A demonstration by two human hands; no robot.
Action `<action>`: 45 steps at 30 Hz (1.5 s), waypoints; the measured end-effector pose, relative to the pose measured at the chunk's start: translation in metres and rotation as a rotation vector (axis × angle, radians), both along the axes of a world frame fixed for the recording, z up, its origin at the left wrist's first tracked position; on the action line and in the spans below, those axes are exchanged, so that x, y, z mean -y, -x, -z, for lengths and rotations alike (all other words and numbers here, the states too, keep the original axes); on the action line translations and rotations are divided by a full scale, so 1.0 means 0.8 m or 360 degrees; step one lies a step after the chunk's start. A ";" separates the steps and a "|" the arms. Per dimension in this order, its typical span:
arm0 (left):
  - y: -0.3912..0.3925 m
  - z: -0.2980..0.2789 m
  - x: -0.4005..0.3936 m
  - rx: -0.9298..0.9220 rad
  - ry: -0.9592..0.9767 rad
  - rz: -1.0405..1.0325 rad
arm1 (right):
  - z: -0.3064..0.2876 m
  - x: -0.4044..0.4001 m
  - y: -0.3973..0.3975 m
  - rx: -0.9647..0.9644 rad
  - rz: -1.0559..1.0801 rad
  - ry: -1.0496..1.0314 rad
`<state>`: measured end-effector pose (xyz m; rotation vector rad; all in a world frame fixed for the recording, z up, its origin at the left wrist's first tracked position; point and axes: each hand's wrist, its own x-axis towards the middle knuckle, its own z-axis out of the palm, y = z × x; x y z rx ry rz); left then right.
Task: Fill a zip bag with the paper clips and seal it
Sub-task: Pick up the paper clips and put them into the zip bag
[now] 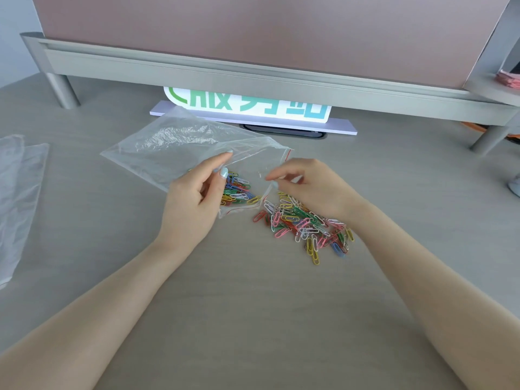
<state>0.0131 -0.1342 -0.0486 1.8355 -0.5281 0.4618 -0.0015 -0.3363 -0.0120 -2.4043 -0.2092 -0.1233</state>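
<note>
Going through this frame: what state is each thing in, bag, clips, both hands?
zip bag: mouth open, unsealed, partly filled.
clips in the bag: a small bunch just inside the mouth.
loose clips: piled on the desk, outside the bag.
left hand: grip shut on the bag's mouth edge.
right hand: fingertips pinched together at the bag's mouth; whether they hold anything is unclear.
spare plastic bags: flat, untouched.

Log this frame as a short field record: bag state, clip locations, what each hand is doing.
bag: clear zip bag on the table, mouth open
clips in bag: small cluster
clips outside: loose pile, right of bag
left hand: holds the bag's mouth edge
right hand: fingers pinched at the mouth
seal: not done
</note>
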 end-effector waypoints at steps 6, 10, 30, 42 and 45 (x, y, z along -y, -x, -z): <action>0.000 0.001 -0.001 -0.0010 -0.0009 0.0001 | -0.001 0.049 0.030 -0.0313 -0.0072 0.0261; 0.001 0.001 -0.001 -0.0036 -0.0019 -0.0003 | -0.003 0.061 0.043 -0.0428 -0.0088 0.0476; 0.000 0.003 -0.002 -0.0024 -0.0038 0.0047 | 0.004 0.058 0.043 -0.0372 -0.0113 0.0379; 0.003 0.001 -0.002 -0.0011 -0.0046 0.0045 | 0.003 0.048 0.045 -0.0356 -0.0096 0.0308; 0.003 0.000 -0.002 -0.0006 -0.0046 0.0036 | 0.003 0.047 0.046 -0.0328 -0.0102 0.0332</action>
